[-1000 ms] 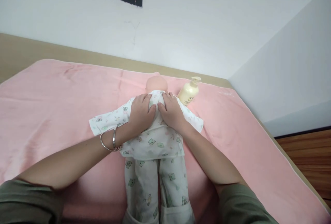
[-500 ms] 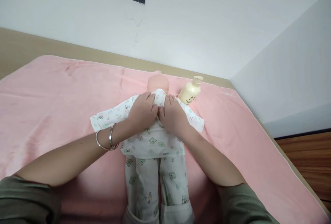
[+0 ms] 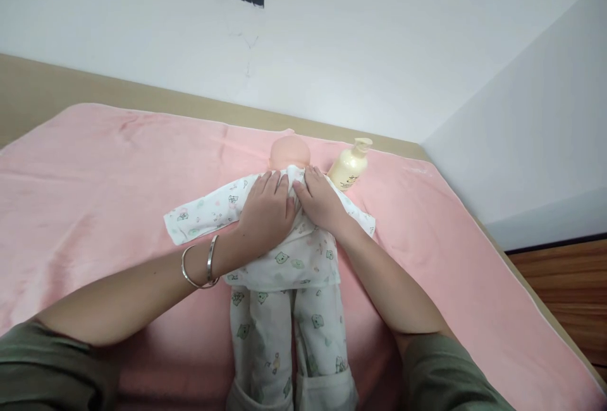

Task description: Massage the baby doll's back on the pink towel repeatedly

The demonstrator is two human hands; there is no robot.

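A baby doll (image 3: pixel 290 150) lies on a pink sheet (image 3: pixel 142 164), its head toward the wall. It wears a white printed top (image 3: pixel 289 265) and matching trousers (image 3: pixel 270 335) with turned-up cuffs. My left hand (image 3: pixel 269 212) rests flat on the upper left of the top, fingers stretched toward the doll's shoulder. On the upper right, my right hand (image 3: pixel 318 199) also lies flat, its thumb spread toward the middle. Both palms touch the fabric and hide part of it. Neither hand grips anything. The doll's face is not visible.
A pale yellow pump bottle (image 3: pixel 349 165) leans beside the doll's right-hand shoulder, close to my right hand. Behind the sheet runs a beige table edge (image 3: pixel 190 98) against the white wall (image 3: pixel 332 38). Brown wooden furniture (image 3: pixel 564 291) stands at the lower right.
My thumbs were close together at the middle of the doll's top. Now the hands lie flatter, with the left fingers more stretched and the right thumb moved up.
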